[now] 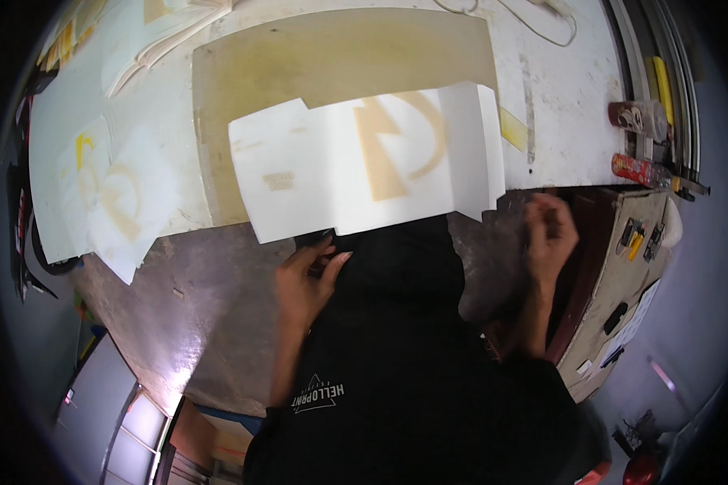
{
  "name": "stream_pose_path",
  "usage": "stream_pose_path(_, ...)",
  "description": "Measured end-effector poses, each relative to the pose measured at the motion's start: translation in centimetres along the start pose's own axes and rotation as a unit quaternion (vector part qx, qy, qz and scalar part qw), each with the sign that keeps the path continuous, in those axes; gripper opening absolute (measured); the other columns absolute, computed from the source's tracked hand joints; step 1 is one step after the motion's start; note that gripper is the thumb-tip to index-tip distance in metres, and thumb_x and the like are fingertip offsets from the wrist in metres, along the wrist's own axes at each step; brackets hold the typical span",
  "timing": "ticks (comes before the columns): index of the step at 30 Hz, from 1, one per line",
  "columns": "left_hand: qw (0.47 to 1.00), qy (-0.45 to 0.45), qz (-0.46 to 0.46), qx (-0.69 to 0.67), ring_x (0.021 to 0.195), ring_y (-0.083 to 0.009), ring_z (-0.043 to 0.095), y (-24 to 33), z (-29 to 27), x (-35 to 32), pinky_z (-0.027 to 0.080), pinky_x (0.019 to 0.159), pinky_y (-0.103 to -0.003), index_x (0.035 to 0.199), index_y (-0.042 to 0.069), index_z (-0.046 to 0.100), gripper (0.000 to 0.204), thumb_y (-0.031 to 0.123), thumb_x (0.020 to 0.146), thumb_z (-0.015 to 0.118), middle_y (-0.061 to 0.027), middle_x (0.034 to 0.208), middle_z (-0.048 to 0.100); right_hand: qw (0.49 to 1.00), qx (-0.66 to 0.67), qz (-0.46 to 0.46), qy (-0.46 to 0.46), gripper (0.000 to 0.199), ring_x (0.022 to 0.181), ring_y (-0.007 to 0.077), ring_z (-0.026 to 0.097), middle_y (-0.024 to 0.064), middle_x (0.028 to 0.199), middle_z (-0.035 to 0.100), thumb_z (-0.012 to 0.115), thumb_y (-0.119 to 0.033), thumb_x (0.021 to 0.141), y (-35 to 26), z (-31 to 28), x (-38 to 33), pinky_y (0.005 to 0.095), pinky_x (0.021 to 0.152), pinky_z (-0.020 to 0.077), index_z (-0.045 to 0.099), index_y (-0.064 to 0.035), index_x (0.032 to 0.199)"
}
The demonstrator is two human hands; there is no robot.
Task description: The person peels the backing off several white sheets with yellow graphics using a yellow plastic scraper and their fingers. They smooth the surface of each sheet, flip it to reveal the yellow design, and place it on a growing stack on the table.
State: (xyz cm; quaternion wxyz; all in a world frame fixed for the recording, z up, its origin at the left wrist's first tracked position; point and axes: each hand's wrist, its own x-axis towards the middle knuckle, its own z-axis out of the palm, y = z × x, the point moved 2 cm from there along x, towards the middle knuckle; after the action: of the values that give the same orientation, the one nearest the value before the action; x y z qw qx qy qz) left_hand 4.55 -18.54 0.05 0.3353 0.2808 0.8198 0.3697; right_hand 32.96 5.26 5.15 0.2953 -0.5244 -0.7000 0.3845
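Observation:
A flat die-cut white cardboard sheet (pixel 307 170), with tan printed shapes, creases and flaps, lies at the table's front edge and overhangs it. Beneath it is a yellowish translucent mat (pixel 340 56). My left hand (pixel 309 275) is just below the sheet's near edge, in front of my black shirt, with fingers curled toward the thumb. Whatever lies between those fingertips, if anything, is hidden. Off the sheet's right end, my right hand (pixel 552 230) is raised with loosely bent fingers. It is slightly blurred, touches nothing, and shows nothing in its grasp.
Thin printed sheets (pixel 117 194) lie on the left of the white table (pixel 566 105). A paper stack (pixel 166 40) sits at the far left. Plastic bottles (pixel 641 170) stand at the right edge, above a cabinet (pixel 598 299) with small tools on top. A cable (pixel 542 36) curls behind.

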Motion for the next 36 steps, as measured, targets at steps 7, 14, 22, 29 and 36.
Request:
stream_pose_path(7,0.995,0.041,0.082,0.027,0.071,-0.0185,0.075,1.0,2.4,0.9,0.057,0.063,-0.029,0.097,-0.005,0.076,0.028,0.014,0.082,0.089,-0.0161,0.087,0.078,0.983,-0.146,0.045,-0.100,0.041,0.075,0.0267,0.070,0.0195,0.089,0.072,0.089,-0.020,0.080,0.3,4.7,-2.4,0.0364,0.065,0.0548,0.066,0.0050,0.103)
stream_pose_path(14,0.973,0.103,0.174,0.111,0.064,-0.0254,0.073,1.2,2.0,1.5,0.053,0.056,-0.034,0.093,-0.003,0.076,0.025,0.015,0.082,0.089,-0.0177,0.078,0.074,0.992,-0.065,0.059,-0.096,0.036,0.064,0.0222,0.068,0.0149,0.077,0.071,0.090,-0.019,0.079,0.5,5.9,-1.2,0.0334,0.059,0.0514,0.066,0.0042,0.091)
stream_pose_path(22,0.964,-0.063,-0.143,-0.215,0.106,-0.0274,0.074,1.7,2.6,-1.0,0.058,0.093,-0.033,0.126,-0.008,0.066,0.041,0.008,0.091,0.080,-0.0217,0.117,0.074,0.960,0.015,0.033,-0.276,0.025,0.065,0.0177,0.067,0.0107,0.072,0.067,0.084,-0.009,0.083,-4.6,0.3,0.6,0.0302,0.060,0.0506,0.067,0.0049,0.093)
stream_pose_path(29,0.749,-0.141,-0.233,-0.605,0.139,-0.0383,0.053,4.6,4.8,-1.3,0.047,0.116,-0.048,0.148,-0.011,0.042,0.055,0.013,0.103,0.064,-0.0319,0.147,0.051,0.887,-0.055,-0.306,-0.341,0.026,0.092,0.0344,0.069,0.0199,0.102,0.070,0.072,-0.007,0.089,-13.4,10.2,10.5,0.0397,0.085,0.0545,0.067,0.0042,0.111)
stream_pose_path(36,0.755,-0.064,-0.277,-0.591,0.118,-0.0325,0.066,4.1,7.8,0.7,0.056,0.104,-0.048,0.125,-0.012,0.057,0.046,0.026,0.102,0.069,-0.0204,0.120,0.065,0.856,-0.191,-0.259,-0.405,0.030,0.095,0.0381,0.068,0.0218,0.101,0.070,0.073,-0.012,0.086,-13.4,15.1,16.3,0.0426,0.085,0.0540,0.066,0.0062,0.109)
